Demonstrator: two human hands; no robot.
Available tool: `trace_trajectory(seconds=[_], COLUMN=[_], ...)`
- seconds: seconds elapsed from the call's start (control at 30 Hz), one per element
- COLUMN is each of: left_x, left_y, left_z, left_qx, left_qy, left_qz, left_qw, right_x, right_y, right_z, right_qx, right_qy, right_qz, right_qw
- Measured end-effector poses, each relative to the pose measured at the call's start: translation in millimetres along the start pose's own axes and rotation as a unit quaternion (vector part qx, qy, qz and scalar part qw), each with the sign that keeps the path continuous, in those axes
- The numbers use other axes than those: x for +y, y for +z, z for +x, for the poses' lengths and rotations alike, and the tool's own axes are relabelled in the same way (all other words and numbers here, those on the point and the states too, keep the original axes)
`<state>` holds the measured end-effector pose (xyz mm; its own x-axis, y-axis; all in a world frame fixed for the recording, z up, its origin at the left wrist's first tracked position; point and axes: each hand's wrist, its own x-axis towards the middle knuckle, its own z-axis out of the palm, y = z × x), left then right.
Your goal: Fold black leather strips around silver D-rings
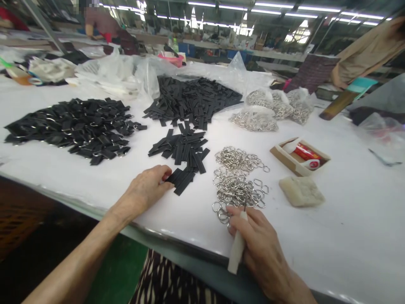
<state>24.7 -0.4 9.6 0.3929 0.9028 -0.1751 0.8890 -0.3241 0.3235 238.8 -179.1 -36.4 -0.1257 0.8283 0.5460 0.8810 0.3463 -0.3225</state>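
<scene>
My left hand (148, 188) has its fingers closed on the end of a black fabric strip (182, 185) at the near side of a small pile of strips (186, 145). My right hand (261, 245) grips an awl (238, 249) with a pale handle; its thin dark tip points away from me. The fingertips of that hand touch silver metal rings (234, 190) spread in a loose heap. Farther left lies a heap of black strips folded through rings (82, 126).
A large pile of black strips (196, 99) lies at the back, beside clear bags of rings (255, 118). To the right are a cardboard tray (284, 160) holding a red-and-white tube (305, 151) and a yellowish block (300, 191). Co-workers (370, 55) are at other tables.
</scene>
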Motion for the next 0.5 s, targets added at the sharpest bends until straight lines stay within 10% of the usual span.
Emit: trace_trajectory(seconds=[0.5], left_x=[-2], left_y=[1], left_z=[-11], left_qx=[0.020], left_qy=[-0.021], left_qz=[-0.200], left_qw=[0.979], right_x=[-17], right_y=[13], right_z=[5], right_qx=[-0.019], right_qy=[-0.081], right_qz=[-0.155], right_qw=[0.984])
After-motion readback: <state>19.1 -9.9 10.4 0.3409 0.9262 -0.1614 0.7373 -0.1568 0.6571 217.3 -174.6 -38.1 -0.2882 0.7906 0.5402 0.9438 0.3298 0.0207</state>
